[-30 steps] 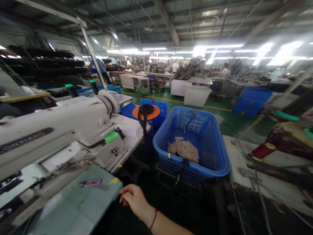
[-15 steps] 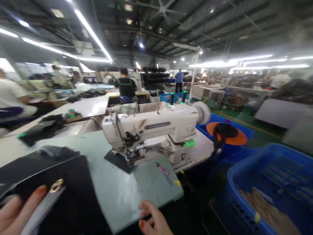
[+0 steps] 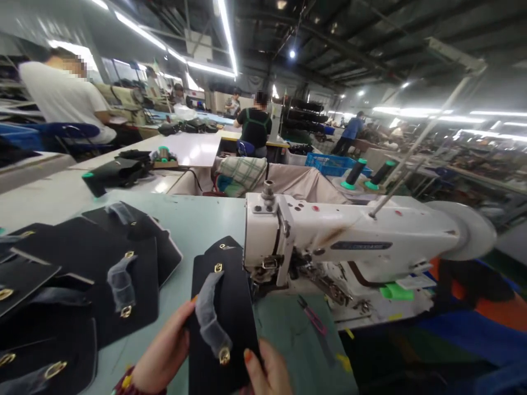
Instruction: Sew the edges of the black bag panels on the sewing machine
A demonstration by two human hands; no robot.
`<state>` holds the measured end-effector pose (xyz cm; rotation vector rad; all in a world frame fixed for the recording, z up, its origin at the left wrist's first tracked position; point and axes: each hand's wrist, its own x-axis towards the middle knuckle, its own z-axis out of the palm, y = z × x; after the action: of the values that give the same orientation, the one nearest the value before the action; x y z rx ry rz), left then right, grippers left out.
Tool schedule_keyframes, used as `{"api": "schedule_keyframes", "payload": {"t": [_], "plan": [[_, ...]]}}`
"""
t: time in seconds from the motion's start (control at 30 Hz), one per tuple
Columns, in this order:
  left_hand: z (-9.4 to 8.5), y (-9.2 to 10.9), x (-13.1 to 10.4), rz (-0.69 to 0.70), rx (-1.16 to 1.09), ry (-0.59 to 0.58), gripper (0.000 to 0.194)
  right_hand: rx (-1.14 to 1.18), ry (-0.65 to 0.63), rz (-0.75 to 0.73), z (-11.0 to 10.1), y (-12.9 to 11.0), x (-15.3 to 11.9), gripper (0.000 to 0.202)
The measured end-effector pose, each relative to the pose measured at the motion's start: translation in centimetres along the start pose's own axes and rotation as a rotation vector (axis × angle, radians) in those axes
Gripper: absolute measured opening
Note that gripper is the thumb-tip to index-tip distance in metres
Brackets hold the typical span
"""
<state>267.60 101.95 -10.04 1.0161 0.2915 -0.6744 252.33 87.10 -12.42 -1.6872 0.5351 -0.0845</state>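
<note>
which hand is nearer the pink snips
Right. The right hand, at the right edge of the held panel, is left of the snips and nearer the camera; the left hand is farther left, at the panel's left edge.

Black panel (image 3: 237,312) here, smooth and flat-faced, face up, long sides running toward counter's (image 3: 181,214) far edge. Left hand (image 3: 167,343) on its left side, right hand (image 3: 269,373) at its near right corner, thumb over top. Strap (image 3: 209,321) bowing down panel's face, wrapped in cloudy clear plastic, gold fitting (image 3: 218,267) at far end, second gold fitting (image 3: 224,355) at near end. Tapered black tip (image 3: 233,242) showing past panel's far end; same piece or another underneath, cannot tell.
</note>
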Motion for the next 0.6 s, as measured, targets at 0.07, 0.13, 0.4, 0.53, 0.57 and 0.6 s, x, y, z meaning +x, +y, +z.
{"api": "schedule_keyframes", "payload": {"t": [0.07,0.13,0.4,0.53,0.57,0.6], "plan": [[-0.8,-1.1,-0.2,-0.047,-0.040,-0.041,0.041,0.013,-0.022,0.005,0.6,0.2,1.6,0.065],[-0.9,-1.8,-0.8,-0.087,-0.028,-0.033,0.047,0.016,-0.004,-0.010,1.3,0.5,2.9,0.067],[1.1,-0.2,-0.6,-0.100,0.209,0.023,0.056,0.041,-0.128,-0.092,0.3,-1.6,3.6,0.048],[2.3,1.1,0.6,-0.073,0.205,-0.018,0.056,0.034,-0.143,-0.085,-0.9,-3.0,3.7,0.043],[2.6,1.3,0.8,-0.061,0.211,-0.026,0.057,0.030,-0.134,-0.088,-1.0,-3.1,3.8,0.043],[2.8,1.5,1.0,-0.053,0.219,-0.032,0.057,0.030,-0.121,-0.094,-1.1,-3.1,3.9,0.043]]}}
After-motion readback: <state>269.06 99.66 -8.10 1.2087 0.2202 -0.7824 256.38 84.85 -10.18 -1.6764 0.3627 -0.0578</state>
